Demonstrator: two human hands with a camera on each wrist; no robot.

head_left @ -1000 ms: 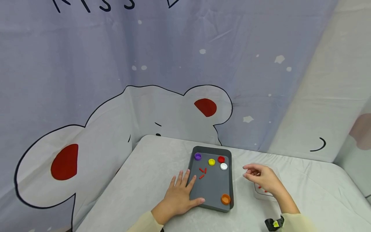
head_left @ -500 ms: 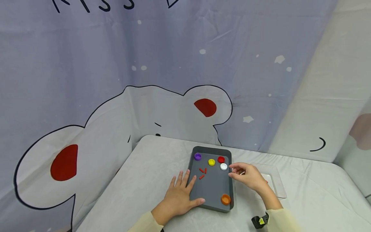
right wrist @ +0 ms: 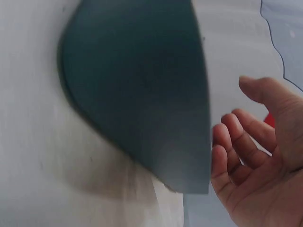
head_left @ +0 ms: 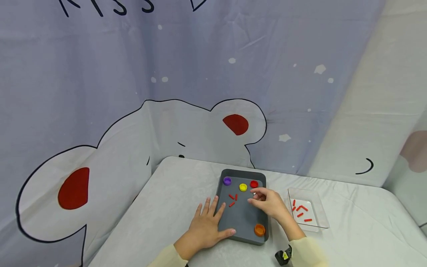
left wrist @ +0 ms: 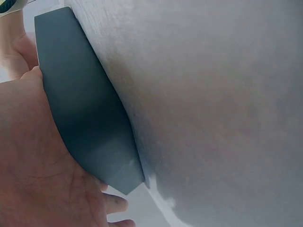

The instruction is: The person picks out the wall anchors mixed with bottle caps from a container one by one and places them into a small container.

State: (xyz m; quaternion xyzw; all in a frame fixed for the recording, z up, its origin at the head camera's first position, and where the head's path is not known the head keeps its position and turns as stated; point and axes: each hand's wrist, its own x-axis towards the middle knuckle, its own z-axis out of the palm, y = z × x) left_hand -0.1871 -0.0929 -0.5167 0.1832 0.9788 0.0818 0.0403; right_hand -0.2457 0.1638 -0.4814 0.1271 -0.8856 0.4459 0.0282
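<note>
My left hand (head_left: 206, 227) lies with fingers spread across the near left rim of a dark grey tray (head_left: 245, 218). In the left wrist view, its palm (left wrist: 42, 161) is against the tray's outer wall (left wrist: 85, 90). My right hand (head_left: 269, 203) is over the tray's right side, fingers loosely curled. The right wrist view shows a gap between thumb (right wrist: 258, 90) and fingers, with nothing visible there. In the tray are three short red sticks (head_left: 232, 204), a purple cap (head_left: 227, 181), a yellow cap (head_left: 243, 187), a red cap (head_left: 254, 184) and an orange cap (head_left: 259, 230). A white cap is mostly hidden behind the right hand.
To the right of the tray stands a clear plastic box (head_left: 320, 213) with several red sticks (head_left: 300, 214) in it. Both containers rest on a white cloth surface (head_left: 180, 185). A printed curtain (head_left: 200, 55) hangs behind.
My right hand has moved left from above the clear box to over the tray, uncovering the box and its red sticks. My left hand and the tray have stayed put.
</note>
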